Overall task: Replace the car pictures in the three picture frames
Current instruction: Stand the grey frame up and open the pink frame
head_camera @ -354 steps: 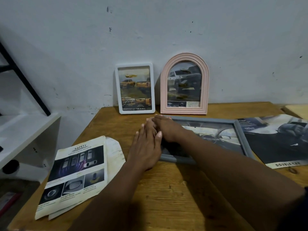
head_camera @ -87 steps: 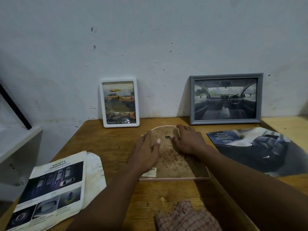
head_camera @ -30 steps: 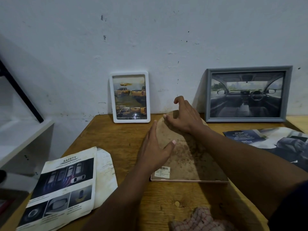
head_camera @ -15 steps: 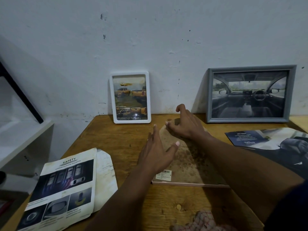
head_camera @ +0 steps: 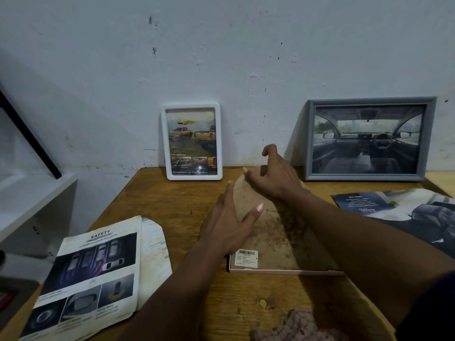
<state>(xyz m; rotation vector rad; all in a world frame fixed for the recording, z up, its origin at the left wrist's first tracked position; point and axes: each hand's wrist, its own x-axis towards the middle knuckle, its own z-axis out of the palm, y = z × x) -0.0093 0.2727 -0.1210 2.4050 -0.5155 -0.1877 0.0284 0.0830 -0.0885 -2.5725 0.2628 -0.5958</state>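
The pink arched frame (head_camera: 283,269) lies face down on the wooden table (head_camera: 172,203), its brown backing board (head_camera: 278,232) facing up with a barcode sticker near the front left corner. My left hand (head_camera: 229,225) rests flat on the board's left side, fingers apart. My right hand (head_camera: 273,175) is at the arched far end, fingertips bent on the board's edge, which looks slightly raised there. A white frame (head_camera: 192,141) with yellow pickup pictures and a grey frame (head_camera: 369,139) showing a car interior lean against the wall.
A safety brochure page (head_camera: 91,274) lies over another sheet at the front left. A dark car brochure (head_camera: 398,212) lies at the right. A checked cloth (head_camera: 295,326) sits at the front edge. A white shelf (head_camera: 29,200) stands left of the table.
The grey frame went from lying on the table to leaning on the wall, and the pink frame was laid face down. Over the last second my right hand stayed at the arched end.
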